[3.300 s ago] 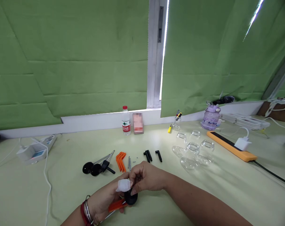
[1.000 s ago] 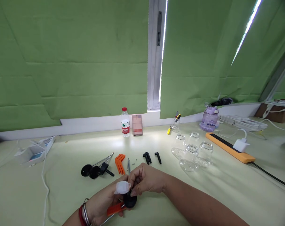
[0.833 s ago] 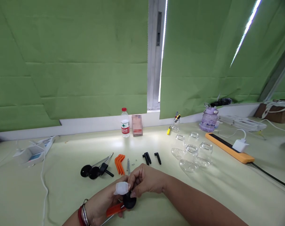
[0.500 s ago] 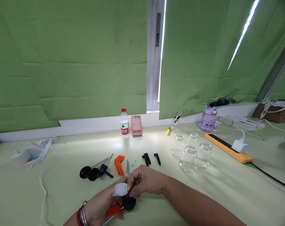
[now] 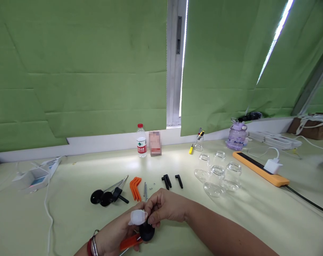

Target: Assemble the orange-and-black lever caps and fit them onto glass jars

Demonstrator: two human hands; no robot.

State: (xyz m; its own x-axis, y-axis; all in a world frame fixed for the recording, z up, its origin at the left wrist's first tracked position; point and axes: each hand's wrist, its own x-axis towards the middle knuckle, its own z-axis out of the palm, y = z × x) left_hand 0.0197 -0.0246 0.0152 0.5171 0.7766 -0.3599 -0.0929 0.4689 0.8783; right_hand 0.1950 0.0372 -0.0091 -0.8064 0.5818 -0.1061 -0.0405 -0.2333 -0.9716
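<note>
One label catches the eye here: on the clear plastic bottle with a red cap [image 5: 141, 145], a green mountain mark over a red band, its white characters too small to read surely. Beside it, the pink upright box [image 5: 155, 143] is blurred into blocks, unreadable.

Down to the front of the pale worktop [image 5: 78, 213]! The bare left hand [image 5: 114, 229] has its grip curled closed around a flat orange plastic strip [image 5: 129, 243], against the rounded black part [image 5: 147, 232], just above the worktop. The bare right hand [image 5: 165, 207] has its grip drawn into a tight pinch at the top of that black part; anything smaller between the fingertips is hidden. A white translucent wrap [image 5: 138, 217] covers the left thumb, and the thin metal rod [image 5: 124, 251] below is cut off by the bottom edge.

Just beyond lie bent orange plastic pieces [image 5: 135, 188], smooth black discs with metal rods [image 5: 97, 196], slim steel rods [image 5: 145, 191] partly behind the right hand, tiny metal bits too small to identify, and black L-shaped pegs [image 5: 179, 181]. Right of those stand four round clear-glass jars [image 5: 217, 175].
</note>
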